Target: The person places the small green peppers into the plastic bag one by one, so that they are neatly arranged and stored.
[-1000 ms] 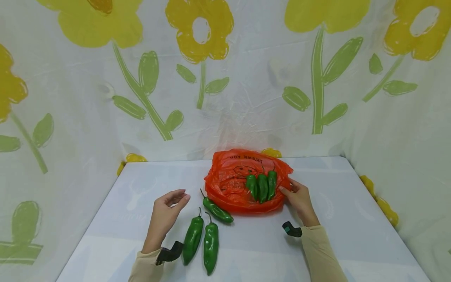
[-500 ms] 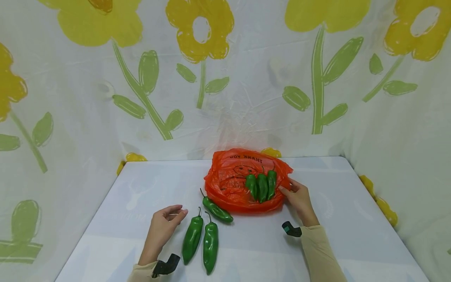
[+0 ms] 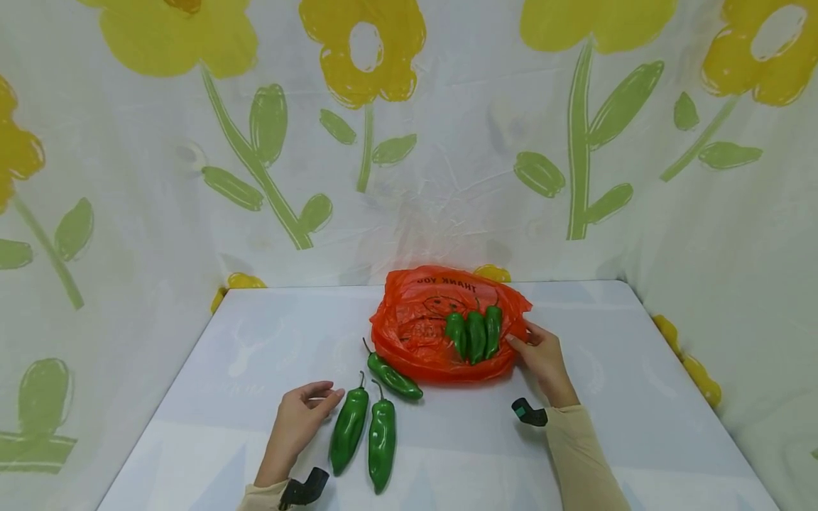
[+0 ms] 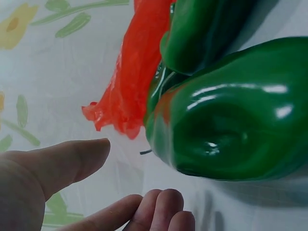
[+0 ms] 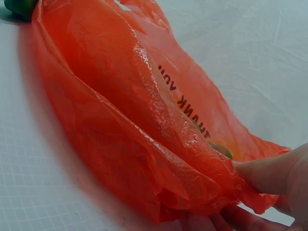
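A red plastic bag [image 3: 415,355] with printed lettering lies at the back middle of the table, its mouth spread wide. Three green peppers [image 3: 476,337] rest side by side in it. My right hand [image 3: 544,362] pinches the bag's right edge between thumb and fingers, as the right wrist view confirms. In front of the bag lie three more peppers: one slanted [image 3: 395,377] against its front-left rim, and a left one [image 3: 348,431] beside a middle one [image 3: 382,447]. My left hand [image 3: 300,419] hovers just left of the left pepper, thumb and fingers apart, holding nothing.
The white table [image 3: 639,397] has faint printed patterns. A floral curtain [image 3: 447,156] hangs behind it and along both sides. Black wrist cameras [image 3: 305,488] sit on both forearms.
My left hand has drawn back toward the table's front, from left of the slanted pepper to beside the left pepper. The right hand still holds the bag's edge; bag and peppers stay put.
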Demonstrator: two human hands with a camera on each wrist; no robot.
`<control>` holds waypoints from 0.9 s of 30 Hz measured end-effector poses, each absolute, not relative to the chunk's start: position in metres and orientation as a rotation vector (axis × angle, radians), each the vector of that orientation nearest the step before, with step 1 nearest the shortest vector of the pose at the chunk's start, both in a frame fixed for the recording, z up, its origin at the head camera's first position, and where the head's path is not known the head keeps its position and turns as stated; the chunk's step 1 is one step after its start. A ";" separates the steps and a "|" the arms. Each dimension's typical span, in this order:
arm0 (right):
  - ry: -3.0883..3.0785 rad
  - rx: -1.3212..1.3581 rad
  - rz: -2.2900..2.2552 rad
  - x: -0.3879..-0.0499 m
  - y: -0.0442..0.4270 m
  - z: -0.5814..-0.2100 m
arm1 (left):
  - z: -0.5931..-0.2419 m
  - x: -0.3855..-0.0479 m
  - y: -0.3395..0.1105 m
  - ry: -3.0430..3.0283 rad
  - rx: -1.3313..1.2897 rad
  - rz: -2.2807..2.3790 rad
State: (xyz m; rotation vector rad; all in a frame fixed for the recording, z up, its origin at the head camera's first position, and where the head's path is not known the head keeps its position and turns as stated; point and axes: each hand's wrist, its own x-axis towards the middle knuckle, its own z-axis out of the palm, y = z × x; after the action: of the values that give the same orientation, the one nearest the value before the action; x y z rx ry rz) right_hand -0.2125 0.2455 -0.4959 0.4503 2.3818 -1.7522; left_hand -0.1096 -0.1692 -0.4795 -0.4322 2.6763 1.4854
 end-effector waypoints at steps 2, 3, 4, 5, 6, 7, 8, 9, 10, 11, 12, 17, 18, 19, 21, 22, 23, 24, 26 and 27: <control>2.376 0.452 -1.755 -0.213 0.246 -0.495 | -0.482 -0.108 -0.169 2.663 -0.424 1.499; 2.375 0.452 -1.758 -0.213 0.246 -0.495 | -0.484 -0.108 -0.169 2.655 -0.420 1.507; 2.377 0.451 -1.758 -0.213 0.246 -0.495 | -0.485 -0.107 -0.168 2.650 -0.416 1.508; 2.380 0.448 -1.756 -0.213 0.246 -0.495 | -0.485 -0.106 -0.168 2.642 -0.415 1.511; 2.383 0.445 -1.758 -0.213 0.246 -0.495 | -0.486 -0.105 -0.167 2.637 -0.413 1.509; 2.384 0.446 -1.761 -0.213 0.247 -0.495 | -0.487 -0.105 -0.167 2.633 -0.416 1.504; 2.384 0.449 -1.764 -0.214 0.247 -0.495 | -0.487 -0.104 -0.166 2.634 -0.420 1.487; 2.384 0.452 -1.764 -0.214 0.247 -0.495 | -0.487 -0.103 -0.166 2.638 -0.415 1.473; 2.388 0.450 -1.764 -0.214 0.247 -0.495 | -0.487 -0.103 -0.166 2.643 -0.413 1.451; 2.388 0.453 -1.765 -0.214 0.247 -0.495 | -0.487 -0.102 -0.166 2.648 -0.412 1.429; 2.387 0.458 -1.766 -0.214 0.247 -0.495 | -0.487 -0.102 -0.166 2.655 -0.408 1.406; 2.391 0.467 -1.766 -0.213 0.246 -0.496 | -0.485 -0.101 -0.164 2.690 -0.359 1.291; 2.392 0.466 -1.766 -0.213 0.246 -0.496 | -0.484 -0.101 -0.164 2.691 -0.349 1.274; 2.393 0.460 -1.770 -0.213 0.246 -0.496 | -0.483 -0.101 -0.163 2.692 -0.341 1.256; 2.392 0.456 -1.772 -0.213 0.246 -0.496 | -0.483 -0.101 -0.163 2.693 -0.330 1.234; 2.390 0.455 -1.774 -0.213 0.246 -0.496 | -0.482 -0.100 -0.162 2.693 -0.329 1.226; 2.387 0.458 -1.773 -0.213 0.246 -0.497 | -0.482 -0.100 -0.162 2.692 -0.329 1.218; 2.390 0.452 -1.773 -0.212 0.246 -0.497 | -0.482 -0.100 -0.162 2.692 -0.329 1.212; 2.395 0.444 -1.781 -0.212 0.246 -0.496 | -0.482 -0.098 -0.161 2.692 -0.330 1.206; 2.399 0.438 -1.785 -0.212 0.246 -0.496 | -0.481 -0.098 -0.161 2.688 -0.331 1.210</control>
State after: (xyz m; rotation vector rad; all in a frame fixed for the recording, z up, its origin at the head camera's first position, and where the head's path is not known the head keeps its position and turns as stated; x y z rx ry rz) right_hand -0.2119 0.2459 -0.4964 0.4383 2.3990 -1.7855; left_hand -0.0977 -0.1610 -0.4814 -0.3312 2.6882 1.2104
